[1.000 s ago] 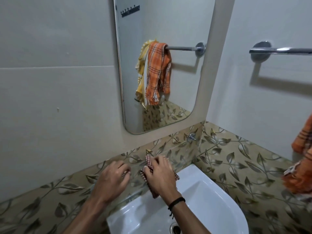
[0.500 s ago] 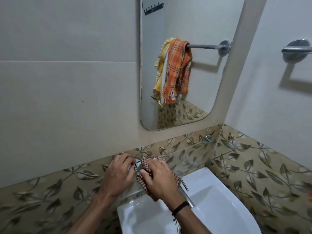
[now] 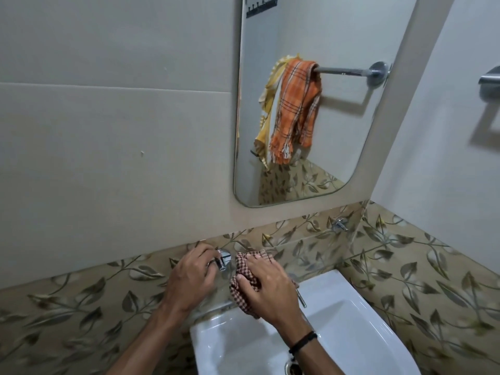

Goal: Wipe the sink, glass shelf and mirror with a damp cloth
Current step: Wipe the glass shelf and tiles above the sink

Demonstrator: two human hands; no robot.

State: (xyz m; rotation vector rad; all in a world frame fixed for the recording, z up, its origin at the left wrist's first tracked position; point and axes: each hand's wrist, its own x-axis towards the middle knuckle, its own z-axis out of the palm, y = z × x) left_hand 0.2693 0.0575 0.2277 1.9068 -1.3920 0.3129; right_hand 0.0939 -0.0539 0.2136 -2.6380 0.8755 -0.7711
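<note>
Step judged: wetting the cloth; left hand (image 3: 189, 280) curls its fingers on the chrome wall tap (image 3: 222, 262); right hand (image 3: 266, 286) clutches the bunched red-and-white checked cloth (image 3: 243, 270) just beside it, above the back rim of the white ceramic sink (image 3: 338, 328); next calls for turning the tap, then wiping the basin.

No text, number, brand or sign can be read here. The mirror (image 3: 311, 36), the sink (image 3: 351, 334), the tap (image 3: 223, 262) and the cloth (image 3: 243, 269) show no legible letters or marks. The tiles (image 3: 405, 266) carry only a leaf pattern.
</note>
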